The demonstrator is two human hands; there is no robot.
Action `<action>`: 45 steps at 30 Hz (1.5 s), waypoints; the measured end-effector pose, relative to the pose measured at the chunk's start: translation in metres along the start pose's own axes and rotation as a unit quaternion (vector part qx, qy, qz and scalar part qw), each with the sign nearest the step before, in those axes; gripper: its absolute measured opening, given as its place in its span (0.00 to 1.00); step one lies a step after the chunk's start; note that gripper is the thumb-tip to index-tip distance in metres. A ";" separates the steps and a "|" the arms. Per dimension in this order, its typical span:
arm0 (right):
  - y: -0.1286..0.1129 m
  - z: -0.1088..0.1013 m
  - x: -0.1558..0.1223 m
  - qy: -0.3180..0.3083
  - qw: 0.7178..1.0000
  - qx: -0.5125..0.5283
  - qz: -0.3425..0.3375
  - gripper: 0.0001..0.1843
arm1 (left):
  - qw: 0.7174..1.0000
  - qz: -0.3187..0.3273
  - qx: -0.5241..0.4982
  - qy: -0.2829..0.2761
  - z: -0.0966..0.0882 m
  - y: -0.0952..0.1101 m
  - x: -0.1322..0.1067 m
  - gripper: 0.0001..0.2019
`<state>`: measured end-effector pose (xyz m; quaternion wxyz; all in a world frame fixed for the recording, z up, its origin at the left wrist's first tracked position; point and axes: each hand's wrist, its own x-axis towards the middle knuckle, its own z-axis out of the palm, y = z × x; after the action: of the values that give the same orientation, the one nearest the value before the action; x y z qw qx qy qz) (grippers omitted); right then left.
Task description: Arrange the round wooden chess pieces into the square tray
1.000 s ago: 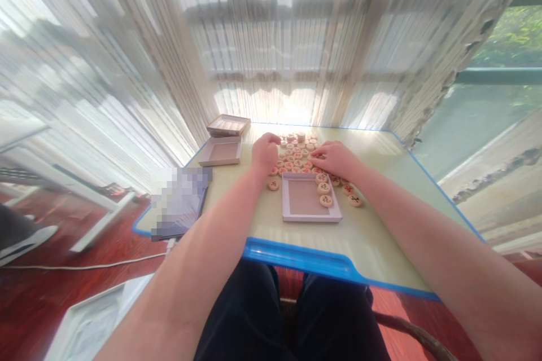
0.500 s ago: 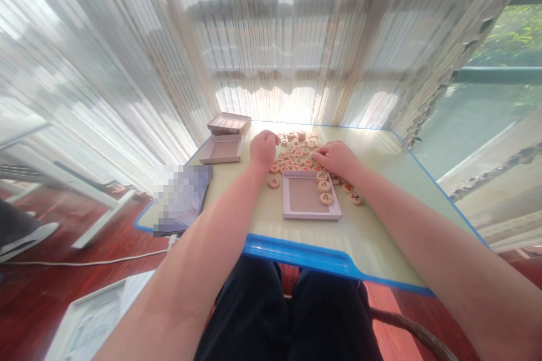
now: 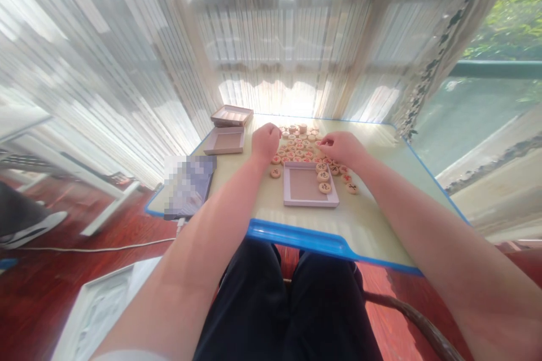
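And here both hands are seen at work over the wooden pieces [image 3: 300, 145], which are spread in a crowded patch mid-table, just beyond a shallow box [image 3: 302, 183]. On the near right, the right hand [image 3: 324, 142] is poised at the edge of the patch, its fingers drawn in narrow, right beside a piece; whether that piece is pinched cannot be told. Over on the far side, the left hand [image 3: 277, 133] is curled at the patch's left edge, its fingertips mostly hidden, so nothing can be told of what is held there.

Inside the box, a column of three pieces [image 3: 323, 177] is lined up along the right wall. One loose piece [image 3: 275, 172] is left out by the box's left side, and another piece [image 3: 351, 188] is found off to the right, close to the right forearm.

With pieces packed this tightly, each is probably best taken by its rim, from the outside of the patch, so that neighbours are not nudged. Wrists should be carried high, lest the column be brushed out of line. Faces are better read before fingers are closed, and the far pieces, seemingly stacked, are best approached gently from above.
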<state>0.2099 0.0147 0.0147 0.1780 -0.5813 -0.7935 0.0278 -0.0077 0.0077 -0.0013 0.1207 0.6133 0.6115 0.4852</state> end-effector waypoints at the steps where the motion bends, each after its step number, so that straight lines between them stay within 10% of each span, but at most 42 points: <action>1: -0.002 -0.003 -0.001 -0.022 1.000 -0.003 0.001 0.14 | 1.000 0.012 0.011 0.000 -0.001 0.001 -0.001 0.11; 32: -0.006 -0.002 -0.005 -0.026 0.999 0.028 0.005 0.15 | 0.981 0.108 0.130 -0.092 -0.005 0.014 -0.024 0.12; 45: 0.003 -0.007 -0.004 -0.036 0.998 0.024 0.040 0.13 | 0.931 0.221 0.173 -0.233 -0.013 0.014 -0.030 0.08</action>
<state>0.2161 0.0106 0.0197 0.1618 -0.6064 -0.7748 0.0755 -0.0014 -0.0272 0.0024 0.0421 0.8402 0.4894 0.2298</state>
